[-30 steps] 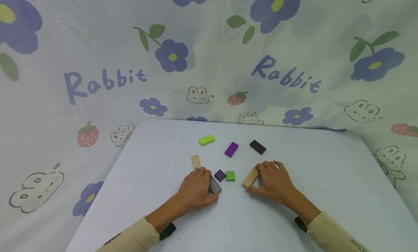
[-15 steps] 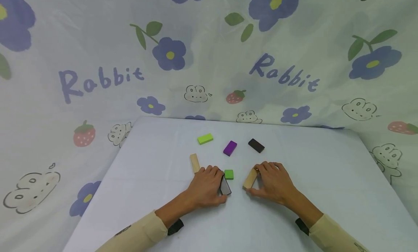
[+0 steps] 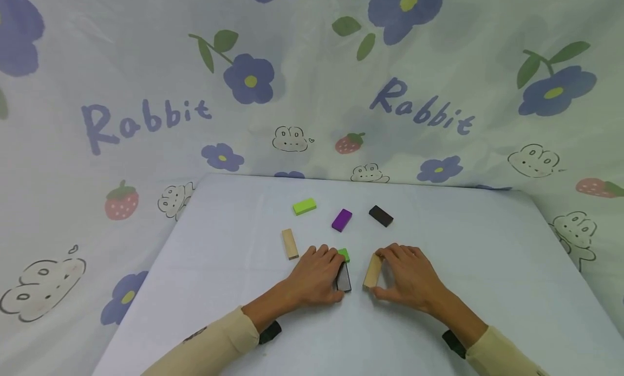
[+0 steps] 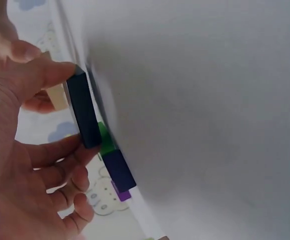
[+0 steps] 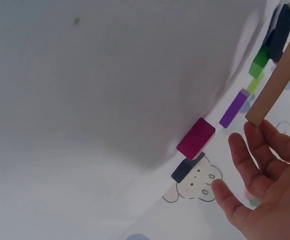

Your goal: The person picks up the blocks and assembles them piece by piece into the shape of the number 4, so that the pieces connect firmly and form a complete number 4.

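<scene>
My left hand point(image 3: 314, 278) pinches a dark block with a grey upper face point(image 3: 343, 278) between thumb and fingertips, at the two ends. In the left wrist view the block's long dark side point(image 4: 83, 109) shows. Across a narrow gap, my right hand point(image 3: 409, 276) pinches a plain wooden block point(image 3: 372, 270) by its ends in the same way. Both blocks stand nearly parallel. Just beyond the left fingers sits a green block point(image 3: 344, 253), partly covered. Beside it in the left wrist view is a dark purple block point(image 4: 119, 170), hidden behind the left hand in the head view.
Farther back on the white table point(image 3: 234, 213) lie a lime block point(image 3: 304, 206), a purple block point(image 3: 342, 220) and a black block point(image 3: 381, 215). Another wooden block point(image 3: 290, 244) lies left of centre. The right wrist view shows a magenta block point(image 5: 196, 139). A printed cloth point(image 3: 302, 83) hangs behind.
The left hand has slid right with the dark block, bringing it close to the wooden one and uncovering the left wooden block. In the right hand, the wooden block has turned slightly.
</scene>
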The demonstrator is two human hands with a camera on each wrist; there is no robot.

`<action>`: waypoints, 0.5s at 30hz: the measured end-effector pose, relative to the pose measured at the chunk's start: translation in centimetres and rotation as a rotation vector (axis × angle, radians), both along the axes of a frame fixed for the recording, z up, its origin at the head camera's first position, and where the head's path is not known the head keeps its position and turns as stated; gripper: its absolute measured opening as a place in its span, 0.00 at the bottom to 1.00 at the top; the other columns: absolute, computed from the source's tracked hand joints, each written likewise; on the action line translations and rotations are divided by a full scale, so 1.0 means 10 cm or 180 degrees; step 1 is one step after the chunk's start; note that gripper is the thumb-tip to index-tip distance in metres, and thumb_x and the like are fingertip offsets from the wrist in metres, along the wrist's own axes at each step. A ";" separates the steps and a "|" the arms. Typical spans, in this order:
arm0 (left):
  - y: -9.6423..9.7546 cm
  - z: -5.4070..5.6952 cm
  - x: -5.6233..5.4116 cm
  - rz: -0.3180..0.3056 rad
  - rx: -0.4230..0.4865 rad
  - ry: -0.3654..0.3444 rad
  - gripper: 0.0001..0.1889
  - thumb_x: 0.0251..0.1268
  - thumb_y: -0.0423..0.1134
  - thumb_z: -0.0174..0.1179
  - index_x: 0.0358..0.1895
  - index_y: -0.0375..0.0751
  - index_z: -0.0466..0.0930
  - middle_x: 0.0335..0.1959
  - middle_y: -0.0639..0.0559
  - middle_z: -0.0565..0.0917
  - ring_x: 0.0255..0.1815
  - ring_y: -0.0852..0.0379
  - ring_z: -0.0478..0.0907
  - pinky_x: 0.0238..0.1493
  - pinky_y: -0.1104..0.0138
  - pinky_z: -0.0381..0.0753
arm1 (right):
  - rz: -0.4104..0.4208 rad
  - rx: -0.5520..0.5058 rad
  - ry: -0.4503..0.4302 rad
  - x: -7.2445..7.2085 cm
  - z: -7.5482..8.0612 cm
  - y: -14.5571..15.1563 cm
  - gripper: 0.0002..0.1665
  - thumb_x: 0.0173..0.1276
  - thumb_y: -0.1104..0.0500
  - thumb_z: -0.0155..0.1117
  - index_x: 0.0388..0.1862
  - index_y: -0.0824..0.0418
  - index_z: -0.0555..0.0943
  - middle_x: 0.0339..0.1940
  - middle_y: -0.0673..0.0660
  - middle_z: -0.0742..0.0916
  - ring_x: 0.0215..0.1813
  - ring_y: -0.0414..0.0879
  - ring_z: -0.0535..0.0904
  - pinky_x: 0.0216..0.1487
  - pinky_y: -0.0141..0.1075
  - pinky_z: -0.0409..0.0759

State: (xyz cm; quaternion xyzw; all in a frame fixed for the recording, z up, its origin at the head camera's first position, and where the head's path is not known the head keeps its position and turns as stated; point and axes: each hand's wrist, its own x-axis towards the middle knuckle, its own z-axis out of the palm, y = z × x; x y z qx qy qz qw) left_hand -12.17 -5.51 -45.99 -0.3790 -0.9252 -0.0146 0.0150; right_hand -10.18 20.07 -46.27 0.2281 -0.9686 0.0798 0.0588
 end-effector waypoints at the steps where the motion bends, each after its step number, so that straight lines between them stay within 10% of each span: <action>1: 0.01 0.00 -0.01 -0.0003 -0.0018 -0.0003 0.33 0.56 0.62 0.67 0.59 0.45 0.78 0.46 0.54 0.79 0.43 0.57 0.68 0.40 0.66 0.65 | 0.0002 -0.0008 -0.0020 0.01 0.01 -0.01 0.45 0.48 0.30 0.74 0.57 0.58 0.80 0.49 0.53 0.83 0.55 0.52 0.79 0.63 0.55 0.72; 15: 0.04 -0.01 -0.21 0.0005 0.0026 -0.0237 0.35 0.59 0.64 0.67 0.64 0.46 0.76 0.55 0.52 0.79 0.50 0.55 0.71 0.47 0.63 0.70 | 0.0362 -0.0167 -0.0099 0.11 0.04 -0.07 0.43 0.50 0.33 0.75 0.59 0.55 0.79 0.53 0.48 0.80 0.55 0.44 0.77 0.63 0.50 0.72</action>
